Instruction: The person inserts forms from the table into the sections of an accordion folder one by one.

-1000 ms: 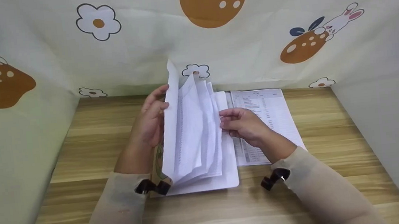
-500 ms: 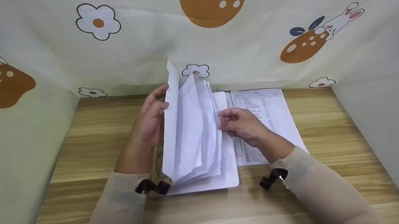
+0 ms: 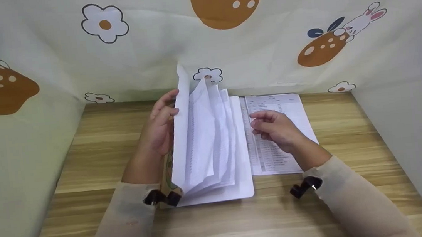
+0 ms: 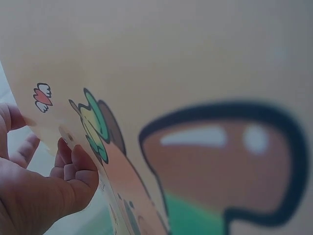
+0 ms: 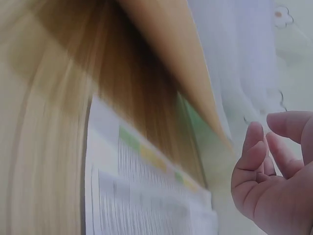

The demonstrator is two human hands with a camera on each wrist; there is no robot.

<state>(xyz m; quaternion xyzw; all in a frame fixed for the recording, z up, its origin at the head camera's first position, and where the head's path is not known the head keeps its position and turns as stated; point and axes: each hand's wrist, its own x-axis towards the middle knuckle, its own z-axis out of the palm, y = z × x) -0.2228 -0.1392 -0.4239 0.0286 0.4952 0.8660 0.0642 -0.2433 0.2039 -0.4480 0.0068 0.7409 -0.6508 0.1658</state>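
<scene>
A folder (image 3: 242,154) with a white inside and a tan, cartoon-printed outside (image 4: 205,63) stands part-way spread on the table. Its left cover (image 3: 180,144) is raised, gripped along the edge by my left hand (image 3: 160,125), whose thumb and fingers also show in the left wrist view. Several white sheets (image 3: 213,141) fan out between the covers. My right hand (image 3: 275,127) hovers right of the folder with loosely bent fingers and nothing in them. Beneath it lie printed sheets (image 3: 300,125), partly hidden by the hand and the folder.
The wooden table (image 3: 109,143) carries the folder and papers. Fabric walls (image 3: 150,54) printed with flowers and rabbits enclose its back and both sides. Black wrist mounts (image 3: 306,186) sit on both sleeves.
My right hand has let go of the sheets' right edge and moved right, away from the folder. The released sheets have shifted slightly. My left hand keeps its hold on the cover.
</scene>
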